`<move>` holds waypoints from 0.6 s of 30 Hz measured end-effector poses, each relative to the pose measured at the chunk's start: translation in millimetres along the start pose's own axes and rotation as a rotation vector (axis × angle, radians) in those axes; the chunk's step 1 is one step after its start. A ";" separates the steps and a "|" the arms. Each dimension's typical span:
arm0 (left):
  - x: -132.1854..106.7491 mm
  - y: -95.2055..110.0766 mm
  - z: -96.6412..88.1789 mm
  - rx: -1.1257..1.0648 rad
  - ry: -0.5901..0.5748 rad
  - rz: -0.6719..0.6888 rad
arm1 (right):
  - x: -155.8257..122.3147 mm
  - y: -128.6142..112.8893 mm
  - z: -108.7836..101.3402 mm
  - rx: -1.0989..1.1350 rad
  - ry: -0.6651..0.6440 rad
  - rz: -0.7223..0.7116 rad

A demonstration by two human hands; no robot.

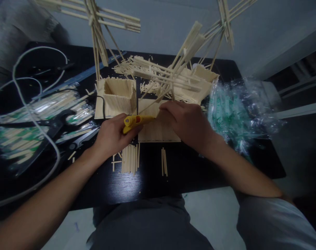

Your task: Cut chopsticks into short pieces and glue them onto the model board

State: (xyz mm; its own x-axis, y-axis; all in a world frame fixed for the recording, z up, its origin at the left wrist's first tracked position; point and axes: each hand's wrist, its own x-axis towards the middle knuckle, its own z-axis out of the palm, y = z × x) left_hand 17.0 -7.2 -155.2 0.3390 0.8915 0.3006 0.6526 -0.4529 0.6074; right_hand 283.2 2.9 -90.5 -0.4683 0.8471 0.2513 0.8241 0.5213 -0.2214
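Note:
My left hand (115, 135) is wrapped round a yellow glue gun (137, 120), its nozzle pointing right, close to my right fingertips. My right hand (187, 121) has its fingers pressed together over a flat panel of wooden sticks (150, 133); whatever they pinch is hidden. Rising behind that panel is a windmill-like stick structure (173, 74), and its foot lies close to my right fingers. Left of the panel stands an open box of sticks (118, 92) on a similar base. Several loose sticks (130, 159) lie in a row in front of my left hand.
Bagged sticks (77, 100), a white cable (57, 152) and scissors (82, 139) lie at left. Crumpled clear plastic with green pieces (228, 111) covers the right side. Short stick offcuts (129, 66) are piled at the back. Another tall stick windmill (95, 34) rises at back left.

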 end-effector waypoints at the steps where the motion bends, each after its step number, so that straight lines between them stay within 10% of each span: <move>1: -0.1 -0.3 0.2 0.002 0.002 0.005 | -0.1 -0.2 0.1 -0.004 -0.001 0.000; 18: -0.6 1.6 -1.3 0.006 0.035 -0.027 | -0.4 -0.5 -1.6 -0.009 -0.019 0.003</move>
State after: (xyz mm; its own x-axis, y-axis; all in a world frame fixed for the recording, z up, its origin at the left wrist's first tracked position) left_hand 17.0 -8.4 -153.5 0.2971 0.9032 0.3098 0.6655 -0.4286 0.6111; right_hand 283.5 2.1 -89.0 -0.4715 0.8506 0.2325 0.8285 0.5176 -0.2135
